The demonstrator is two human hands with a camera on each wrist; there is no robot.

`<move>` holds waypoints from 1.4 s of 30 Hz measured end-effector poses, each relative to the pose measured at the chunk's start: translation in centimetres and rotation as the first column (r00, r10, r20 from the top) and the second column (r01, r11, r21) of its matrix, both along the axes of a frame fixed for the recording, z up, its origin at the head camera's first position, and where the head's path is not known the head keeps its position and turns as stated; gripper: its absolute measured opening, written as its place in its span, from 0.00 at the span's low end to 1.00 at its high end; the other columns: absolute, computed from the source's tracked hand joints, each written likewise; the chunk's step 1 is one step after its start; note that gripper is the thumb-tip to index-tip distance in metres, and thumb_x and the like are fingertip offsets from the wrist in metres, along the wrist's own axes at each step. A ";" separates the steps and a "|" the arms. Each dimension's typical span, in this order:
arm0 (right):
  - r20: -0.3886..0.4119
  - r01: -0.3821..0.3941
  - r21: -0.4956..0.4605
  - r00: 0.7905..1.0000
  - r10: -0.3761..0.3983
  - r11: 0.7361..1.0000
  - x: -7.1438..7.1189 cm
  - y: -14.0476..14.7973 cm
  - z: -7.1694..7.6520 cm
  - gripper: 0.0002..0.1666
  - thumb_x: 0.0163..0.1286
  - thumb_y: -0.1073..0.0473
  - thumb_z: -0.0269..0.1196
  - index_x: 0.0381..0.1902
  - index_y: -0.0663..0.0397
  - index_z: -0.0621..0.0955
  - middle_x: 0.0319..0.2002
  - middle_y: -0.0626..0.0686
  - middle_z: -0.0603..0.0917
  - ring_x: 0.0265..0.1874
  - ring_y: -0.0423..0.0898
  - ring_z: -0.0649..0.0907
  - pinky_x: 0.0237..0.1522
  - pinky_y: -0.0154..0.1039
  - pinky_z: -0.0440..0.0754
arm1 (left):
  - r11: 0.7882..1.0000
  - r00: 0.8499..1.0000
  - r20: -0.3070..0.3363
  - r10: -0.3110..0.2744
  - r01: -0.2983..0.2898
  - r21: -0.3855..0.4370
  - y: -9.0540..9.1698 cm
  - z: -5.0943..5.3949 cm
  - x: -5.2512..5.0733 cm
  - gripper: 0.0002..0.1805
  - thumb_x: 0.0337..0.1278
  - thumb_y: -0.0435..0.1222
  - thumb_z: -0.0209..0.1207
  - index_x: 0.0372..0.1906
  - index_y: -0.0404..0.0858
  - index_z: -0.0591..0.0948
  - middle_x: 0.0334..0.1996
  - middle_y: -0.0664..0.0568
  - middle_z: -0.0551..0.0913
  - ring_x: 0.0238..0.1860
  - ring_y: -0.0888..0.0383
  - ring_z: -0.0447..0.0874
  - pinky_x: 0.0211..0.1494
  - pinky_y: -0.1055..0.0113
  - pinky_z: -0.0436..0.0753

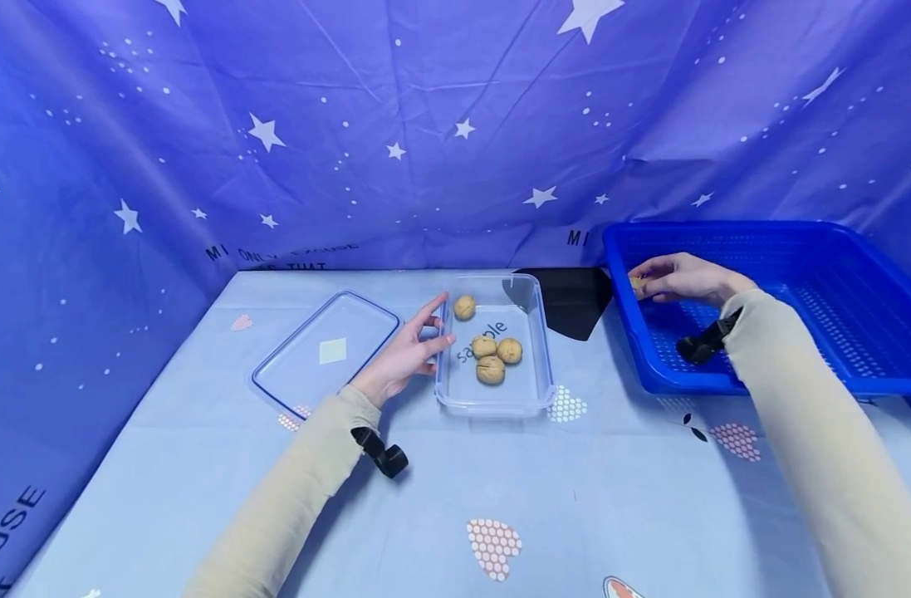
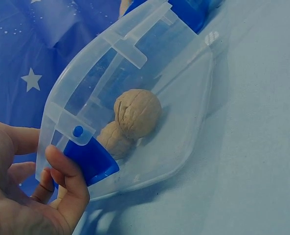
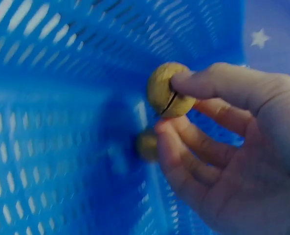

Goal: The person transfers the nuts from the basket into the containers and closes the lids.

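A clear plastic food container [image 1: 533, 390] stands mid-table with several walnuts [image 1: 490, 370] in it. At its left side my left hand [image 1: 406, 353] holds the rim, thumb tip over the edge and bent fingers against the outer wall. My right hand [image 1: 687, 278] reaches inside the blue plastic basket [image 1: 653, 378], near its left wall. Between thumb and fingertips it pinches a walnut [image 3: 170, 90] with a dark seam. Below, a second round brown thing [image 3: 147, 145] shows blurred, partly hidden by the fingers.
Left of the container lies its clear lid [image 1: 298, 365] with a blue edge and a pale square label. A black sheet [image 1: 575, 303] lies between container and basket. The blue star-printed curtain [image 1: 395, 191] hangs behind the table.
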State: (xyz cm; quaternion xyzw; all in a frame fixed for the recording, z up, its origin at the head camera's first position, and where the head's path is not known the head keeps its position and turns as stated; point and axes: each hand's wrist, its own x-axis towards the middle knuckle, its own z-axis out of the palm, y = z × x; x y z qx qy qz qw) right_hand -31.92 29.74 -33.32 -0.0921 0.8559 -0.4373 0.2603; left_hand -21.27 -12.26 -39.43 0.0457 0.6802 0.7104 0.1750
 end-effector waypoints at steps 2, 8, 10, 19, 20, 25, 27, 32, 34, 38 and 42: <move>-0.015 0.015 -0.032 1.000 -0.015 0.999 0.3 -0.1 0.4 0.28 0.70 0.66 0.57 0.64 0.74 0.65 0.41 0.48 0.82 0.42 0.42 0.82 0.48 0.40 0.80 | 1.000 1.000 0.001 0.000 0.000 0.004 0.0 0.0 0.0 0.41 0.64 0.26 0.54 0.77 0.53 0.52 0.55 0.41 0.58 0.34 0.57 0.68 0.29 0.68 0.75; -0.036 0.063 -0.083 0.997 -0.066 0.995 0.7 -0.5 1.1 0.28 0.69 0.67 0.60 0.63 0.74 0.67 0.38 0.47 0.84 0.39 0.40 0.83 0.44 0.36 0.82 | 1.000 1.000 0.006 0.001 -0.001 0.019 0.0 0.0 0.0 0.41 0.65 0.26 0.53 0.77 0.52 0.52 0.56 0.40 0.58 0.34 0.56 0.67 0.29 0.68 0.76; -0.042 0.071 -0.087 0.996 -0.075 0.994 0.8 -0.5 1.2 0.28 0.68 0.67 0.60 0.63 0.73 0.67 0.38 0.47 0.83 0.39 0.41 0.83 0.45 0.37 0.82 | 1.000 1.000 0.009 0.002 -0.002 0.021 0.0 0.0 0.0 0.41 0.65 0.26 0.53 0.77 0.52 0.52 0.56 0.40 0.57 0.35 0.55 0.68 0.29 0.67 0.76; -0.099 0.077 -0.084 0.992 -0.085 0.994 1.6 -0.7 2.6 0.30 0.69 0.65 0.60 0.66 0.70 0.66 0.44 0.51 0.80 0.40 0.41 0.82 0.42 0.34 0.82 | 1.000 1.000 0.010 0.001 -0.001 0.016 0.0 -0.1 0.0 0.41 0.65 0.26 0.53 0.77 0.53 0.52 0.57 0.40 0.57 0.36 0.55 0.68 0.30 0.68 0.76; -0.103 0.074 -0.073 0.991 -0.082 0.995 1.7 -0.7 2.8 0.31 0.70 0.64 0.60 0.66 0.69 0.66 0.46 0.52 0.79 0.41 0.40 0.82 0.43 0.33 0.82 | 1.000 1.000 0.011 0.001 -0.001 0.019 0.0 -0.1 0.0 0.41 0.65 0.26 0.53 0.77 0.52 0.52 0.57 0.40 0.57 0.36 0.55 0.68 0.30 0.68 0.76; -0.126 0.062 -0.023 0.990 -0.065 0.998 2.2 -0.8 3.8 0.33 0.69 0.58 0.63 0.67 0.63 0.66 0.52 0.54 0.77 0.47 0.41 0.81 0.46 0.31 0.80 | 1.000 1.000 0.013 0.005 -0.005 0.015 0.0 -0.1 0.0 0.41 0.65 0.26 0.53 0.77 0.52 0.52 0.56 0.41 0.57 0.36 0.55 0.67 0.29 0.68 0.76; -0.134 0.057 -0.016 0.989 -0.059 0.998 2.4 -0.9 4.1 0.34 0.68 0.56 0.64 0.67 0.62 0.67 0.53 0.54 0.76 0.47 0.41 0.81 0.46 0.31 0.79 | 1.000 1.000 0.014 0.008 -0.008 0.010 0.0 -0.1 0.0 0.40 0.65 0.27 0.53 0.77 0.53 0.53 0.56 0.41 0.57 0.35 0.55 0.67 0.29 0.68 0.76; -0.161 0.038 -0.010 0.986 -0.039 0.999 3.0 -1.3 4.5 0.33 0.67 0.54 0.65 0.66 0.60 0.69 0.53 0.52 0.77 0.47 0.39 0.80 0.46 0.32 0.79 | 1.000 1.000 0.009 0.004 -0.004 0.014 0.0 0.0 0.1 0.41 0.65 0.26 0.53 0.77 0.53 0.52 0.56 0.41 0.57 0.35 0.55 0.67 0.29 0.67 0.76; -0.176 0.027 -0.012 0.984 -0.029 1.000 3.2 -1.5 4.5 0.32 0.68 0.55 0.64 0.66 0.60 0.70 0.52 0.51 0.78 0.47 0.41 0.80 0.45 0.32 0.79 | 1.000 1.000 0.007 -0.001 0.001 0.019 0.0 0.0 0.1 0.41 0.65 0.26 0.52 0.77 0.52 0.51 0.56 0.40 0.57 0.36 0.56 0.67 0.29 0.67 0.76; -0.198 0.009 -0.038 0.980 -0.017 0.999 3.7 -1.9 4.5 0.30 0.68 0.58 0.64 0.65 0.61 0.71 0.49 0.50 0.79 0.46 0.45 0.81 0.44 0.34 0.80 | 1.000 1.000 0.011 -0.002 0.002 0.026 0.1 0.0 0.1 0.41 0.65 0.26 0.53 0.77 0.52 0.51 0.56 0.40 0.57 0.34 0.57 0.67 0.29 0.68 0.76; -0.200 -0.007 -0.087 0.980 -0.011 0.996 4.1 -2.3 4.7 0.28 0.68 0.62 0.63 0.64 0.63 0.71 0.47 0.50 0.80 0.41 0.44 0.81 0.42 0.35 0.80 | 1.000 1.000 0.007 -0.001 0.001 0.024 0.1 0.0 0.1 0.41 0.65 0.26 0.53 0.77 0.51 0.51 0.56 0.40 0.57 0.33 0.58 0.67 0.28 0.69 0.75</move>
